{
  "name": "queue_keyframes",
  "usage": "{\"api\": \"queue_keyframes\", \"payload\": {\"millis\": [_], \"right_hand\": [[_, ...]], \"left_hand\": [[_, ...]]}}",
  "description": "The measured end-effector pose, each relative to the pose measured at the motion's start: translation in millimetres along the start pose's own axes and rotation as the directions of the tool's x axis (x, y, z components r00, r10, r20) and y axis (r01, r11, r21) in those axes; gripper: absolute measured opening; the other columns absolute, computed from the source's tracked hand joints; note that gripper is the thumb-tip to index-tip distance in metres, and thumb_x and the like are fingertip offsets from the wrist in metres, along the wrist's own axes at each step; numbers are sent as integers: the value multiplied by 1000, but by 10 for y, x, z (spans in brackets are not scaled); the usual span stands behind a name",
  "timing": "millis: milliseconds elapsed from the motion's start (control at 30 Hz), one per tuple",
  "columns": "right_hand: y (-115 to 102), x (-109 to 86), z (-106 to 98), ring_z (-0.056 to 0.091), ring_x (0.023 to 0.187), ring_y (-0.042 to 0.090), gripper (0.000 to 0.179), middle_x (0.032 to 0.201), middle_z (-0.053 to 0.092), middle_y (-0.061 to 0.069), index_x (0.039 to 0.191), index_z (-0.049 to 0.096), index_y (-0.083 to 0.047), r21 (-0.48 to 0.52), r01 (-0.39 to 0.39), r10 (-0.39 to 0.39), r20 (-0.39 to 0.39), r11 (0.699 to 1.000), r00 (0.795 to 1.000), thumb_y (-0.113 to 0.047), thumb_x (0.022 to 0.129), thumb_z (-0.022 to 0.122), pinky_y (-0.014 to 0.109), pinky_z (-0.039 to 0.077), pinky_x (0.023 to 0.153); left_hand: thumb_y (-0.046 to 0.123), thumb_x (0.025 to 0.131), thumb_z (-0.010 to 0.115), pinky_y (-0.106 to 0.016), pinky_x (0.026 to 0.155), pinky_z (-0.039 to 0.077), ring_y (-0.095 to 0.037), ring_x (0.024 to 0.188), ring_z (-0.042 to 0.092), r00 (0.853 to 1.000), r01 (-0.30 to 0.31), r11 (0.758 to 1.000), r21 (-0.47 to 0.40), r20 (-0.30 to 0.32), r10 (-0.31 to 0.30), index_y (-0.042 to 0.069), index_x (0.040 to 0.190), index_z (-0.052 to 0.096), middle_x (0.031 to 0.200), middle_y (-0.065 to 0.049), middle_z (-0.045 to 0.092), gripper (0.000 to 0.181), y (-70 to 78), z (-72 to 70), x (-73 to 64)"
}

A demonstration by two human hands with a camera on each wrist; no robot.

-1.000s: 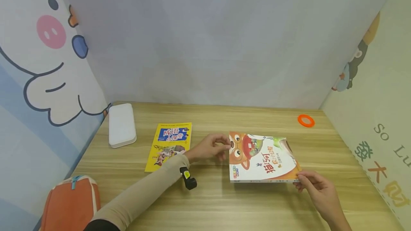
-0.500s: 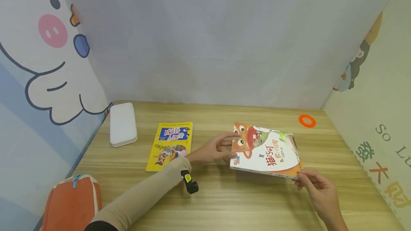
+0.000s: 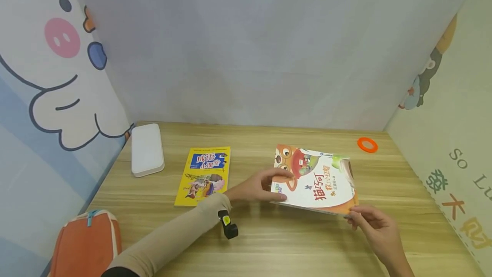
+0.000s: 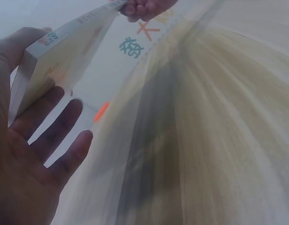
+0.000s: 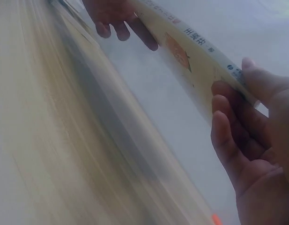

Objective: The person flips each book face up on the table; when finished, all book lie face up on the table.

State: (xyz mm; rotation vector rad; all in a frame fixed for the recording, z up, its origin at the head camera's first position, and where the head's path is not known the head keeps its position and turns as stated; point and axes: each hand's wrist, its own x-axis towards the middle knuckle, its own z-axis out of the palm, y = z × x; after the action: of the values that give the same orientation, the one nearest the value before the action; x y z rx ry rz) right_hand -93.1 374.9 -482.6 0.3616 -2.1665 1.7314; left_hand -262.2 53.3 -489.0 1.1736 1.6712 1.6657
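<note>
A white picture book [image 3: 307,181] with an orange cartoon animal on its cover is held above the table, cover up. My left hand [image 3: 261,185] grips its left end; in the left wrist view, a finger lies under the book while the other fingers [image 4: 62,124] spread below it. At the near right corner, my right hand [image 3: 378,228] pinches the book, thumb at the spine edge and fingers [image 5: 228,108] beneath. The spine [image 5: 196,40] carries printed characters and faces me. Behind my left wrist lies a yellow book [image 3: 203,176], partly covered by my sleeve.
On the wooden table [image 3: 269,251], a white case [image 3: 147,148] stands at the back left. An orange pouch [image 3: 86,243] with a blue zip pull sits at the near left. An orange ring [image 3: 367,144] lies at the back right. Printed fabric walls surround the table.
The white book has risen and tilted, then shifted slightly left. My left hand has moved from beside its left edge to gripping it; the right hand keeps its corner.
</note>
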Motion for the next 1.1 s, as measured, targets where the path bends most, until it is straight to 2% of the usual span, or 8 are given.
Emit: {"api": "queue_keyframes", "payload": {"millis": [100,200,367,500,600,800,933,1100], "right_hand": [[-1,-12,4,71,75,12,20,92,78,-7,105,68,9,-17,-13,14,30,1000,999,21,92,58,21,58,66],[-26,-15,9,71,77,11,23,92,78,-7,107,69,6,-2,-37,38,43,999,998,20,92,58,20,58,71],[-77,-6,-21,70,81,8,30,94,77,-7,121,67,8,-2,-49,49,61,999,997,18,96,54,16,57,82],[-87,45,-65,68,95,0,32,112,75,-16,126,65,7,-65,-58,62,60,996,996,15,99,50,12,55,87],[-80,104,-90,66,99,-4,32,123,72,-18,126,66,7,-79,-58,61,38,995,997,14,99,51,10,55,85],[-59,222,-134,65,87,-1,36,117,74,-13,129,63,9,-35,-2,4,51,999,999,19,95,54,13,55,75],[-53,300,-167,67,95,-3,37,119,74,-14,129,62,10,-47,17,-14,63,999,998,19,94,55,11,55,79],[-29,368,-211,67,111,-5,34,127,71,-18,128,63,11,-59,-21,22,23,998,999,17,95,55,9,54,89]], "left_hand": [[-1,92,70,-28,88,61,-7,106,65,1000,-6,999,-35,16,7,5,146,48,136,-24,56,59,-24,22,-2],[-4,92,69,-27,87,61,-8,105,65,1000,3,997,-77,6,-2,5,146,46,137,-24,55,59,-8,32,0],[-5,93,66,-25,86,60,-10,103,65,1000,15,993,-114,29,-12,4,141,45,132,-20,58,53,48,38,18],[-5,95,65,-23,83,58,-9,98,64,997,16,991,-135,74,-6,2,139,46,122,-8,63,49,61,31,16],[-5,96,65,-21,81,57,-9,94,63,993,16,989,-148,115,1,0,139,46,119,-3,62,48,65,28,11],[-5,96,63,-18,72,52,-6,83,57,991,2,992,-127,132,15,-1,139,45,131,-2,54,47,118,20,7],[-5,96,64,-19,74,53,-8,87,60,988,26,990,-139,156,-4,0,137,47,129,-2,55,46,132,12,17],[-8,95,63,-23,84,58,-10,100,64,971,81,984,-161,235,-41,-1,136,46,124,-2,57,45,113,38,17]]}}
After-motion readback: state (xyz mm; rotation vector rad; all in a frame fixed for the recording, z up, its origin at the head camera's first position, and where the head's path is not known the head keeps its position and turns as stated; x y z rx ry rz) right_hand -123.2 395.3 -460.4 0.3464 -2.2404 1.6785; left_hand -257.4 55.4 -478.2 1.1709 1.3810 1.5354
